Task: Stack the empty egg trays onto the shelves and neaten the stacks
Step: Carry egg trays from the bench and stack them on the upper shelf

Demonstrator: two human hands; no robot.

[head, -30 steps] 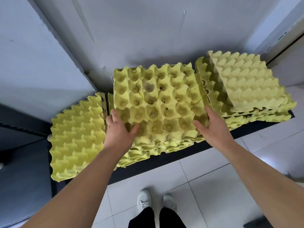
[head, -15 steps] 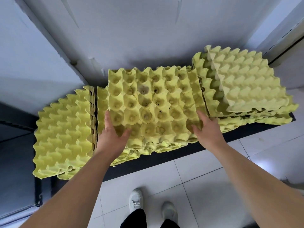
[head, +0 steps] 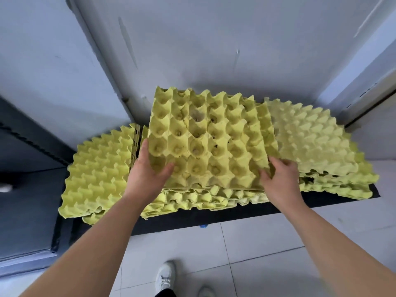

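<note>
The left hand (head: pixel 147 175) and right hand (head: pixel 280 182) each grip a near corner of the top egg tray (head: pixel 210 138), tilted above the middle stack (head: pixel 192 199) on the shelf (head: pixel 225 214). Moulded pulp looks light, fairly stiff but crushable, so the rim corners probably give the safest hold.

Pale grey wall panels (head: pixel 192 39), white floor tiles (head: pixel 267 243), a white shoe (head: pixel 165 276), a small blue scrap (head: pixel 203 226) on the tiles.
</note>
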